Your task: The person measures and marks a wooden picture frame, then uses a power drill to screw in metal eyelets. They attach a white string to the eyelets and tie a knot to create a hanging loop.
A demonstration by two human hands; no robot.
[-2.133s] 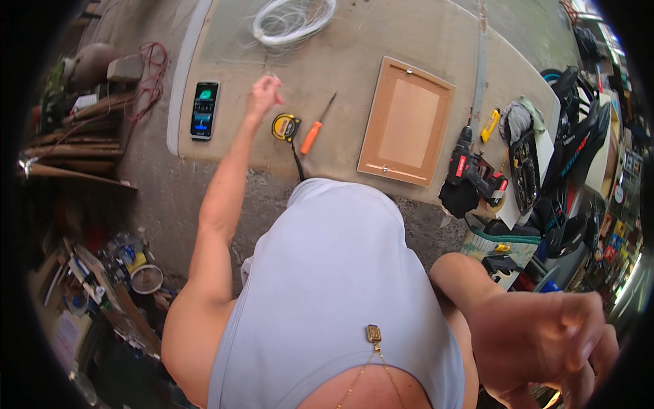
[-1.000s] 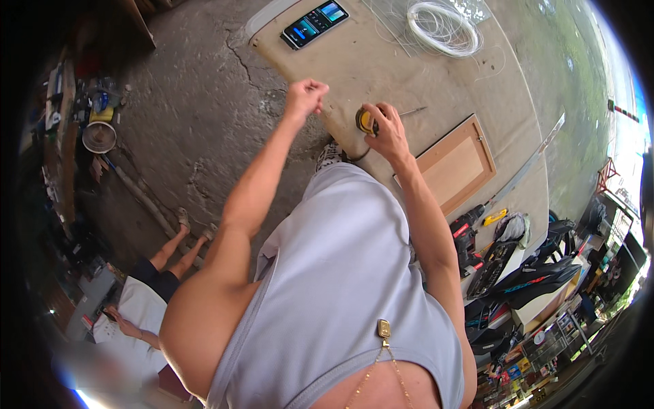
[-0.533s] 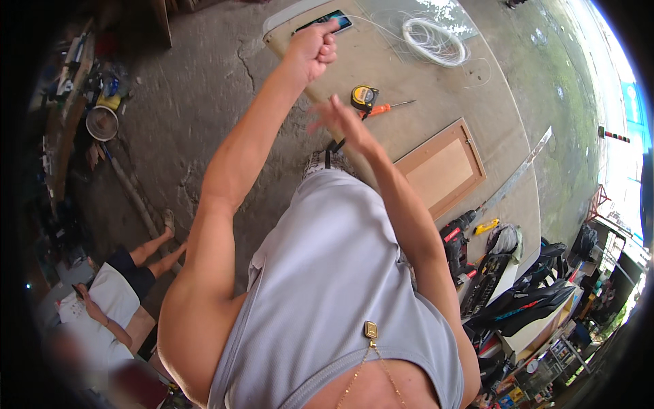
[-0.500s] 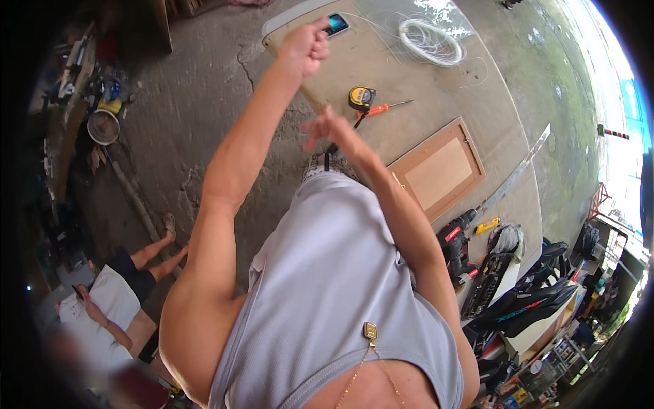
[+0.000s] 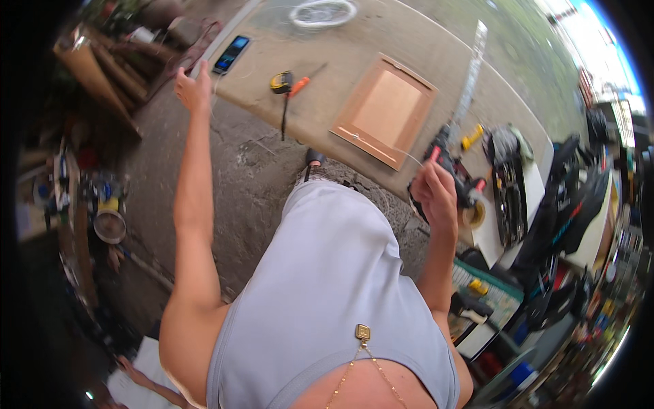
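My left hand (image 5: 194, 88) is at the table's left edge, just below a dark phone (image 5: 231, 54) with a lit screen. Its fingers are curled; what they hold, if anything, I cannot make out. A thin clear line loops close beside it. My right hand (image 5: 436, 191) is closed in a pinch in front of the power drill (image 5: 443, 148). From its fingers a thin clear line (image 5: 413, 159) runs toward a wooden picture frame (image 5: 385, 109), which lies back side up. A coil of clear line (image 5: 323, 13) rests at the far end of the table.
On the table (image 5: 306, 112) lie a yellow-black tape measure (image 5: 281, 82), an orange screwdriver (image 5: 300, 86), a metal ruler (image 5: 470, 75) and a yellow cutter (image 5: 472, 136). A tape roll (image 5: 475, 213) and an open black case (image 5: 509, 198) are at right. Another person's arm (image 5: 153, 378) shows lower left.
My hands have moved apart: the left away from the phone toward the table's left edge, the right across to beside the drill. The right fingers have closed. The whole view has turned.
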